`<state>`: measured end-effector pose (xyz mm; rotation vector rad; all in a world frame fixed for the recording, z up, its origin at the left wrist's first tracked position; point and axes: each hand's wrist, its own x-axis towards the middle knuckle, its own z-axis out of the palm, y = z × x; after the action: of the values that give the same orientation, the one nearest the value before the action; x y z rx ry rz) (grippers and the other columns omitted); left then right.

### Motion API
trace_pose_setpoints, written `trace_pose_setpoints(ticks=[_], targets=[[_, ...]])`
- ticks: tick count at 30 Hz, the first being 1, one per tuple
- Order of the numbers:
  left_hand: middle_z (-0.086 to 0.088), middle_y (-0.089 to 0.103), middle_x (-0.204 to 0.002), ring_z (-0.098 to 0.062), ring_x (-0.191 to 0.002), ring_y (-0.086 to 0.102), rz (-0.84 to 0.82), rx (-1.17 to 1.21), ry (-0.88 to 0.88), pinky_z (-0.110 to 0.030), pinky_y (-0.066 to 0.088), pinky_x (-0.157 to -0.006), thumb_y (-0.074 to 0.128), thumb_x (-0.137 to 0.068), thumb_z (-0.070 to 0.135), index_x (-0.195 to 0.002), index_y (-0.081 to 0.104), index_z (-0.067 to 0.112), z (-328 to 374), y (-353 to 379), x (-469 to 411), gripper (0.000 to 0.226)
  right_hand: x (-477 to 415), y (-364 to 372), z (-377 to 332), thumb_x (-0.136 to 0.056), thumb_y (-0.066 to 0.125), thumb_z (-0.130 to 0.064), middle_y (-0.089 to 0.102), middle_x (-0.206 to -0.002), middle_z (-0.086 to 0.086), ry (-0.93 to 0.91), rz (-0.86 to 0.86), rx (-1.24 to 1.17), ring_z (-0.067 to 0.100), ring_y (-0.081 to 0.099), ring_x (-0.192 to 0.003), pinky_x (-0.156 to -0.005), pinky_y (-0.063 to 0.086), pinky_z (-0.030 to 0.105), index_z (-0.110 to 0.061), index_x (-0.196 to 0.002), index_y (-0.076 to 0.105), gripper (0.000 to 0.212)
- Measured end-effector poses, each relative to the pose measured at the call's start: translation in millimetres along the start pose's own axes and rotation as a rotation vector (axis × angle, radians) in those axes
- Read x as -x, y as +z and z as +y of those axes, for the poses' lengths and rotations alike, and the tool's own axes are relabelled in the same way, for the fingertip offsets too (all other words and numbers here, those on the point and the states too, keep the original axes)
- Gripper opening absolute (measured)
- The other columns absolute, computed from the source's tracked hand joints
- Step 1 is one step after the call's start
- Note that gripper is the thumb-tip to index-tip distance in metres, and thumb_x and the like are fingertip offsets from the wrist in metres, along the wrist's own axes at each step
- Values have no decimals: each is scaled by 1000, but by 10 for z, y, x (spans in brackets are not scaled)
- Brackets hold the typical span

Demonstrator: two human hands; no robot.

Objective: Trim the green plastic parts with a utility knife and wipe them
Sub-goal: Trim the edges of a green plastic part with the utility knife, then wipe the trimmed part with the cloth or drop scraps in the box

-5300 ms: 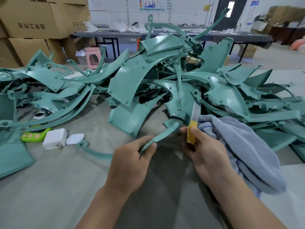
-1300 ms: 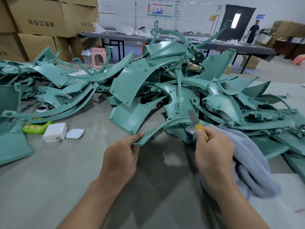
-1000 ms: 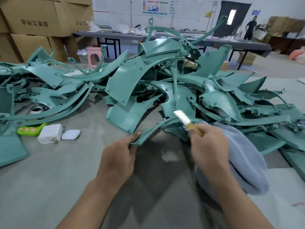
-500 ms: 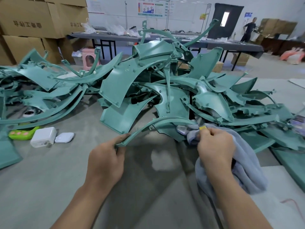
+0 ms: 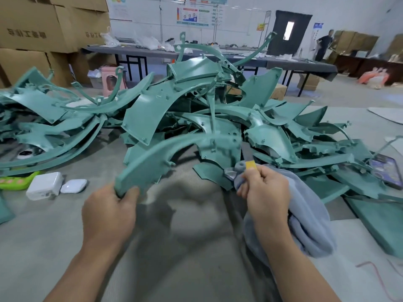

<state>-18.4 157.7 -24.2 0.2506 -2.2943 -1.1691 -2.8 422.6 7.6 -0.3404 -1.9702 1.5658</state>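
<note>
My left hand (image 5: 109,211) grips the near end of a curved green plastic part (image 5: 152,162), lifted off the grey table with its broad face turned toward me; it looks blurred. My right hand (image 5: 265,192) holds the yellow utility knife (image 5: 250,165) together with a grey-blue cloth (image 5: 305,216). Only the knife's yellow end shows above my fingers; the blade is hidden in the cloth. The cloth's tip sits at the part's far right end. A big heap of green plastic parts (image 5: 207,114) lies behind.
A white charger block (image 5: 44,185), a small white case (image 5: 73,185) and a lime-green object (image 5: 15,182) lie at the left. A phone (image 5: 387,170) rests among parts at the right. Cardboard boxes (image 5: 39,29) and a long table (image 5: 196,54) stand behind; a person stands far right.
The green part has been raised and rolled so its wide face shows instead of its thin edge. The knife's blade, bare a second ago, is now buried in the cloth.
</note>
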Motion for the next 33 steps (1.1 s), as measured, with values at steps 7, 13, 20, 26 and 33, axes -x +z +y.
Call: trace_pose_setpoints(ticks=[7,13,20,26,33], targets=[[15,76,-81,-2,-69,71,37,563,-249,-29,52,-58,72,-66,28,-84,73,26,26,-15,-28,18,263,187,-11,-91,64,-41,53,-49,0,0,-604,465,16,44,-46,-48,36,33,-11,-73,67,36],[12,76,-81,-9,-71,72,40,605,-209,-36,54,-62,65,-73,53,-85,74,36,91,-9,28,23,263,-32,-284,-94,63,-33,62,-64,-12,-502,-164,479,9,56,-67,-63,45,24,-27,-78,68,17],[-1,68,-65,-17,-58,60,-69,596,-176,-37,49,-52,58,-72,61,-78,72,28,226,35,139,36,16,-324,-307,-86,66,-32,58,-93,-6,-144,-320,1192,23,55,-91,-77,39,34,-35,-102,62,17],[-16,73,-76,-28,-66,67,-223,638,-244,-43,52,-57,62,-78,40,-81,74,19,260,165,187,24,10,-269,-345,-88,65,-21,63,-71,-6,-187,-279,1008,24,64,-76,-61,43,30,-25,-85,69,7],[13,75,-72,0,-63,69,-364,788,-298,-16,53,-53,55,-88,18,-81,76,22,325,213,229,23,571,177,-519,-86,67,-21,66,-93,-22,-693,-280,236,2,61,-89,-78,47,17,-33,-99,73,18]])
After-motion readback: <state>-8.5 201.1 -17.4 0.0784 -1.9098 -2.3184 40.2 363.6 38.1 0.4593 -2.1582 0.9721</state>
